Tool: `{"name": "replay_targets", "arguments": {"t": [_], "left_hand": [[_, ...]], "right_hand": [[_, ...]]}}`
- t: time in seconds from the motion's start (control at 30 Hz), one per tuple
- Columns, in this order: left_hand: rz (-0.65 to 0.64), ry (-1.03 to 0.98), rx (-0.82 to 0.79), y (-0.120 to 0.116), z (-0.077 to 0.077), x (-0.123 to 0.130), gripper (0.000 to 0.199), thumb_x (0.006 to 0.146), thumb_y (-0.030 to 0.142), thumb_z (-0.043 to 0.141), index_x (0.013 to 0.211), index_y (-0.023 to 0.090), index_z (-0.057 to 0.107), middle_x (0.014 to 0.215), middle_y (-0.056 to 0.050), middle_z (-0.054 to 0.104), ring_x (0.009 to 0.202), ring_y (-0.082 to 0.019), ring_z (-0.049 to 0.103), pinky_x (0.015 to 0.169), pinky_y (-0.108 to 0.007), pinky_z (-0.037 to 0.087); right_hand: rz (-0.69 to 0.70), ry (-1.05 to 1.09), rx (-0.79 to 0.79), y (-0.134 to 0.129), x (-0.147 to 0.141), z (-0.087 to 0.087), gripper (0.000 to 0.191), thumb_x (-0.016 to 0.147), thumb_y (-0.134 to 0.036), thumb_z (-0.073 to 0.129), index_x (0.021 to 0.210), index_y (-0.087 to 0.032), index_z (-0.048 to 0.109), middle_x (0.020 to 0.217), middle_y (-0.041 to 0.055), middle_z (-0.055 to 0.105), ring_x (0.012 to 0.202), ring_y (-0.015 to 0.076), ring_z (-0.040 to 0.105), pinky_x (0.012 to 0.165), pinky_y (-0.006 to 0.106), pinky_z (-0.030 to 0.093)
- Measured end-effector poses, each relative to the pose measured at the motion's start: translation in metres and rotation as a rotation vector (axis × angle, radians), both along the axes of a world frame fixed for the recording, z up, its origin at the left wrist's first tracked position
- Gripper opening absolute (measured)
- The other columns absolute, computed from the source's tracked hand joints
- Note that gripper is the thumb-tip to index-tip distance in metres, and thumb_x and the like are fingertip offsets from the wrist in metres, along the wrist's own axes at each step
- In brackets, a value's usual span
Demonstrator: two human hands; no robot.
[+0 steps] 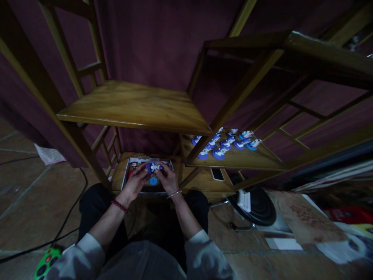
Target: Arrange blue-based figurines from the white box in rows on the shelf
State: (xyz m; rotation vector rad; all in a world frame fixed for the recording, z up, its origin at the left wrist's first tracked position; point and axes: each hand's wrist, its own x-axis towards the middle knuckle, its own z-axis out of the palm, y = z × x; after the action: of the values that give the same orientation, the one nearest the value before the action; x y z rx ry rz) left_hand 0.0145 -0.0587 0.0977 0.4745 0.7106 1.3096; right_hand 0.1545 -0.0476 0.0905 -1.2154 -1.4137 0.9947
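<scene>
Between my two hands is a small figurine (155, 167) with a white and blue body and a purple base. My left hand (138, 179) grips it at the base end, and my right hand (168, 178) has its fingers on the other end. The figurine lies sideways above an open box (127, 171) on the bottom shelf. Inside the box I see a round blue piece (153, 181) and some other figures, partly covered by my hands. Several similar figurines (219, 151) on purple or blue bases stand in rows on the shelf to the right.
A wooden shelf board (136, 104) juts out above my hands. Slanting wooden posts frame the unit. A phone (217, 174) lies on the lower board. Right of my knees stands a black round stool (259, 206); a green object (48, 262) and cables are on the floor at left.
</scene>
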Motion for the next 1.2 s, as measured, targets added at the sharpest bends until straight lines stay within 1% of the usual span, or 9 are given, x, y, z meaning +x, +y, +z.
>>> {"name": "replay_targets", "arguments": {"t": [0.2, 0.4, 0.57, 0.77, 0.87, 1.0, 1.1, 1.2], "left_hand": [[-0.01, 0.027, 0.003, 0.0, -0.002, 0.0, 0.027, 0.067, 0.017, 0.069, 0.094, 0.016, 0.064, 0.098, -0.004, 0.064, 0.094, -0.018, 0.058, 0.089, -0.036, 0.044], [-0.017, 0.03, 0.022, -0.001, -0.004, -0.001, 0.03, 0.065, 0.018, 0.07, 0.094, 0.017, 0.065, 0.098, -0.003, 0.063, 0.094, -0.017, 0.057, 0.091, -0.037, 0.043], [-0.011, 0.036, 0.042, -0.001, -0.006, -0.001, 0.027, 0.067, 0.018, 0.069, 0.094, 0.018, 0.065, 0.099, -0.002, 0.063, 0.096, -0.017, 0.056, 0.092, -0.036, 0.043], [-0.013, 0.082, 0.092, 0.0, -0.005, -0.001, 0.029, 0.067, 0.02, 0.068, 0.096, 0.017, 0.064, 0.1, -0.004, 0.062, 0.099, -0.019, 0.055, 0.092, -0.037, 0.042], [-0.002, 0.133, 0.107, -0.001, -0.003, -0.001, 0.032, 0.066, 0.022, 0.069, 0.098, 0.018, 0.064, 0.101, -0.004, 0.061, 0.099, -0.019, 0.054, 0.091, -0.037, 0.042], [0.035, 0.289, 0.139, -0.002, 0.002, 0.001, 0.037, 0.064, 0.024, 0.07, 0.099, 0.018, 0.063, 0.103, -0.005, 0.06, 0.099, -0.02, 0.053, 0.09, -0.036, 0.041], [0.044, 0.401, 0.153, -0.003, 0.008, 0.003, 0.038, 0.062, 0.024, 0.07, 0.1, 0.02, 0.063, 0.101, -0.004, 0.061, 0.097, -0.019, 0.054, 0.089, -0.034, 0.041], [0.056, 0.438, 0.165, -0.005, 0.015, 0.004, 0.037, 0.061, 0.022, 0.07, 0.098, 0.022, 0.064, 0.1, -0.003, 0.062, 0.097, -0.019, 0.053, 0.089, -0.033, 0.041]], "right_hand": [[-0.023, 0.009, 0.002, -0.004, 0.0, 0.005, 0.036, 0.073, -0.033, 0.057, 0.108, -0.026, 0.06, 0.095, -0.0014, 0.066, 0.08, 0.015, 0.061, 0.072, 0.028, 0.051], [-0.015, -0.004, 0.003, -0.004, 0.0, 0.005, 0.035, 0.074, -0.032, 0.056, 0.108, -0.028, 0.06, 0.095, -0.0027, 0.066, 0.079, 0.0144, 0.062, 0.073, 0.028, 0.051], [-0.012, -0.017, 0.03, -0.004, 0.0, 0.005, 0.034, 0.074, -0.033, 0.057, 0.108, -0.028, 0.06, 0.1, -0.0023, 0.065, 0.088, 0.0158, 0.06, 0.078, 0.029, 0.049], [0.017, -0.007, 0.031, -0.006, -0.001, 0.012, 0.033, 0.075, -0.03, 0.055, 0.107, -0.025, 0.06, 0.096, -0.0014, 0.066, 0.081, 0.0149, 0.061, 0.072, 0.026, 0.05], [0.01, 0.007, 0.038, -0.005, -0.002, 0.011, 0.032, 0.074, -0.029, 0.056, 0.106, -0.024, 0.06, 0.093, -0.0011, 0.066, 0.078, 0.0144, 0.061, 0.071, 0.025, 0.05], [-0.011, 0.044, 0.073, -0.003, -0.002, 0.005, 0.032, 0.072, -0.029, 0.058, 0.103, -0.023, 0.061, 0.096, -0.0002, 0.065, 0.083, 0.0151, 0.06, 0.076, 0.026, 0.049], [-0.027, 0.054, 0.085, -0.002, -0.002, 0.003, 0.032, 0.072, -0.03, 0.059, 0.102, -0.022, 0.06, 0.096, 0.0008, 0.064, 0.084, 0.0157, 0.06, 0.077, 0.028, 0.048], [-0.052, 0.035, 0.095, -0.003, -0.002, 0.006, 0.03, 0.071, -0.029, 0.059, 0.1, -0.021, 0.06, 0.096, 0.001, 0.064, 0.085, 0.0158, 0.059, 0.079, 0.028, 0.048]]}}
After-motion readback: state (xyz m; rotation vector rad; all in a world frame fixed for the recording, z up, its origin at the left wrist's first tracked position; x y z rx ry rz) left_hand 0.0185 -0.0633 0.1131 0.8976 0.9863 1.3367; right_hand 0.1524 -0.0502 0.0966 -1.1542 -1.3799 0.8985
